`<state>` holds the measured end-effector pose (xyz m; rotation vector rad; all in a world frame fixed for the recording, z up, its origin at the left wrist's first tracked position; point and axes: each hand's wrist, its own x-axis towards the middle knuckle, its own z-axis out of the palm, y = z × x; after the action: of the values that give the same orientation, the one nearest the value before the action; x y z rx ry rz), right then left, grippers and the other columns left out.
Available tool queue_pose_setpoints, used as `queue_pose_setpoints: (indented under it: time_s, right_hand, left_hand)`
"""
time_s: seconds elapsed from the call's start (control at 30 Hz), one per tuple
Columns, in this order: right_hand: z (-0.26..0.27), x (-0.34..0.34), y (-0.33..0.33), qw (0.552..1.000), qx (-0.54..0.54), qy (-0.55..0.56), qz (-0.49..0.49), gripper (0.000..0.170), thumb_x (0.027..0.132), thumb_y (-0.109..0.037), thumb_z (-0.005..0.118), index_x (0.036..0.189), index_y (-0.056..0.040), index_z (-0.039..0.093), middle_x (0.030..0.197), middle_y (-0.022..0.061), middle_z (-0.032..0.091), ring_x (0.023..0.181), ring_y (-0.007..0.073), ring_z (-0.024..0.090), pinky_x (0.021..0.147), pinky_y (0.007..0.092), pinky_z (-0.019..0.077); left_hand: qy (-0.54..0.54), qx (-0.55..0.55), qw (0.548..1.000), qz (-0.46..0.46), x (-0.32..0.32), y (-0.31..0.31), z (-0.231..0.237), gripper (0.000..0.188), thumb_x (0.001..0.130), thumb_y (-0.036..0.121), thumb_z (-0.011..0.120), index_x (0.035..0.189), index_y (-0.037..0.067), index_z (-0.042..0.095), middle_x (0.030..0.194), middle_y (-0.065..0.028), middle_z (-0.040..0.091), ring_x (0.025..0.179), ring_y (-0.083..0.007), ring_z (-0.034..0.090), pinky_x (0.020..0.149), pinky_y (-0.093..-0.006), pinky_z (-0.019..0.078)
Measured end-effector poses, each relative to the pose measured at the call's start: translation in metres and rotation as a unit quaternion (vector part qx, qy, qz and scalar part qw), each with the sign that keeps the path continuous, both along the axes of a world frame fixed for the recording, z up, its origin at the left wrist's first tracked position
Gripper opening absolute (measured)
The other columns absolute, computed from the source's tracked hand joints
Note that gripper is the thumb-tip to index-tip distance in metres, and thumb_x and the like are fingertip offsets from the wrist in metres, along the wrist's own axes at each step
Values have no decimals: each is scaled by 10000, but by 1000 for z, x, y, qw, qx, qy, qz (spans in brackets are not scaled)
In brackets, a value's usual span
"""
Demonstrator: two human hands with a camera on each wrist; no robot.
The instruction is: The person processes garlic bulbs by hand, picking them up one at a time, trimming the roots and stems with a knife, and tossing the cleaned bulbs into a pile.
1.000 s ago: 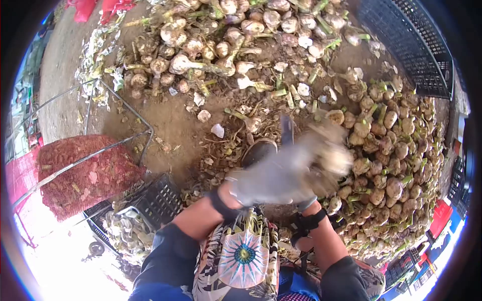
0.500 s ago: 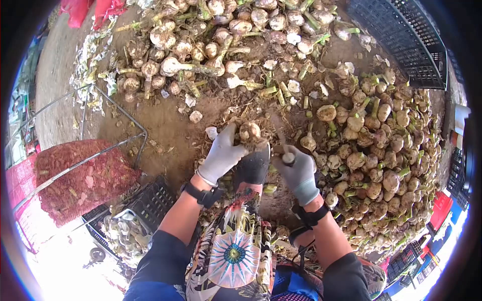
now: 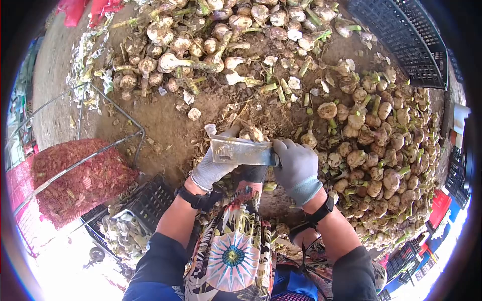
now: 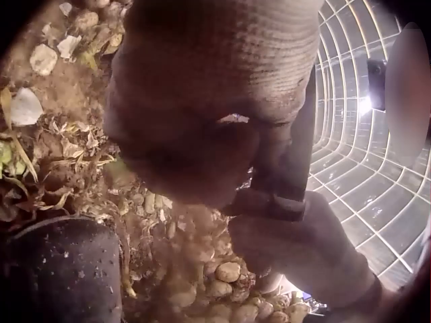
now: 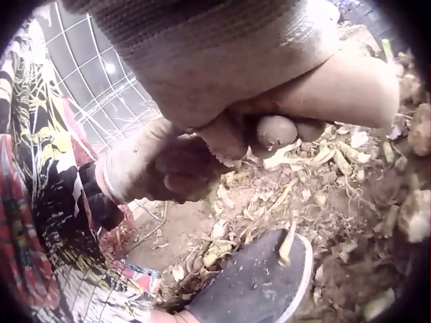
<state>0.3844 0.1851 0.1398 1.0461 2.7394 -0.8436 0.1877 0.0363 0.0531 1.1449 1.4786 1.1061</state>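
Observation:
In the head view my gloved left hand (image 3: 211, 165) holds a dirty garlic bulb (image 3: 252, 134) above a dark shoe. My gloved right hand (image 3: 298, 168) grips a cleaver. Its broad, soil-stained blade (image 3: 242, 152) lies crosswise in front of the bulb and overlaps my left fingers. In the right wrist view the round end of the cleaver's handle (image 5: 276, 131) shows below my right hand. Seen from the left wrist, the blade is nearly edge-on and the bulb is mostly hidden by the glove.
Trimmed garlic heaps up (image 3: 376, 150) on the right, and stemmed bulbs (image 3: 201, 45) lie ahead. Cut stems and skins litter the ground. To the left stand a full red mesh sack (image 3: 83, 175), a metal frame (image 3: 120, 108) and a black crate (image 3: 150, 200). Another black crate (image 3: 401, 40) sits far right.
My left hand came back from the right-hand heap to the middle and now holds a garlic bulb. The cleaver has swung across to the left, its blade now in front of the bulb.

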Motion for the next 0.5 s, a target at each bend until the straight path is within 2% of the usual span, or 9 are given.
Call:
queue_pose_setpoints:
  time_s: [0.07, 0.17, 0.23, 0.27, 0.33, 0.37, 0.43, 0.47, 0.5]
  right_hand:
    - [-1, 0, -1, 1000, -14, -8, -1, 386, 720, -164, 700, 1099, -121, 639, 828, 69, 641, 766, 272, 675, 691, 399, 526]
    - [-8, 6, -1, 1000, -1, 13, -2, 340, 744, -178, 699, 1076, -132, 643, 838, 76, 658, 769, 275, 682, 689, 401, 534]
    - [-29, 17, 8, 981, -86, -88, -147, 253, 788, -189, 700, 1032, -140, 654, 844, 94, 681, 760, 296, 687, 671, 411, 540]
    - [-34, 25, 13, 986, -50, -58, -147, 195, 822, -204, 706, 993, -126, 654, 836, 113, 691, 747, 321, 688, 667, 417, 549]
    - [-32, 30, 8, 975, -81, -22, -204, 214, 806, -192, 711, 995, -100, 669, 824, 130, 694, 751, 342, 684, 675, 425, 545]
    - [-32, 31, 8, 975, -77, -23, -207, 214, 806, -192, 711, 995, -100, 669, 824, 130, 694, 751, 342, 684, 675, 425, 545]
    - [-33, 24, 5, 922, -289, 72, -246, 259, 795, -193, 696, 1034, -94, 685, 828, 152, 699, 780, 367, 678, 689, 438, 539]
    - [-25, 16, 7, 922, -289, 75, -246, 259, 795, -193, 696, 1034, -94, 685, 828, 152, 699, 780, 367, 678, 689, 438, 539]
    - [-14, 9, 11, 936, -283, 76, -195, 262, 804, -200, 683, 1044, -94, 693, 827, 163, 698, 788, 380, 671, 689, 441, 536]
  left_hand:
    - [11, -11, 1000, -15, -1, 4, 9, 748, 799, -36, 750, 1440, -12, 365, 1224, -92, 613, 1129, -165, 586, 974, -319, 491]
    - [27, -62, 998, 3, 4, 29, 60, 717, 757, -34, 772, 1390, -29, 435, 1177, -79, 628, 1084, -144, 584, 958, -302, 485]
    - [-182, -239, 954, -13, 6, 51, 93, 502, 828, 105, 799, 1265, 21, 566, 1129, -49, 652, 1010, -120, 606, 914, -280, 515]
    - [-185, -181, 966, 23, 13, 52, 95, 535, 776, 150, 851, 1216, 15, 576, 1035, -38, 654, 948, -100, 592, 842, -277, 519]
    - [-129, -220, 967, 18, 9, 57, 97, 501, 733, 133, 866, 1148, 25, 605, 985, -42, 637, 911, -119, 597, 813, -292, 513]
    - [-47, -161, 986, 5, 15, 57, 90, 471, 717, 119, 853, 1114, 34, 614, 974, -55, 629, 901, -161, 614, 800, -308, 514]
    - [94, -81, 992, -24, 21, 60, 87, 344, 673, 15, 751, 997, 107, 683, 973, -73, 630, 897, -257, 634, 845, -334, 514]
    - [96, -80, 992, -25, 20, 60, 84, 344, 673, 15, 751, 997, 107, 683, 973, -73, 630, 897, -257, 634, 845, -334, 514]
    - [233, -38, 966, -106, 19, 59, 78, 330, 665, 53, 752, 983, 109, 685, 1005, -70, 632, 933, -304, 616, 860, -382, 496]
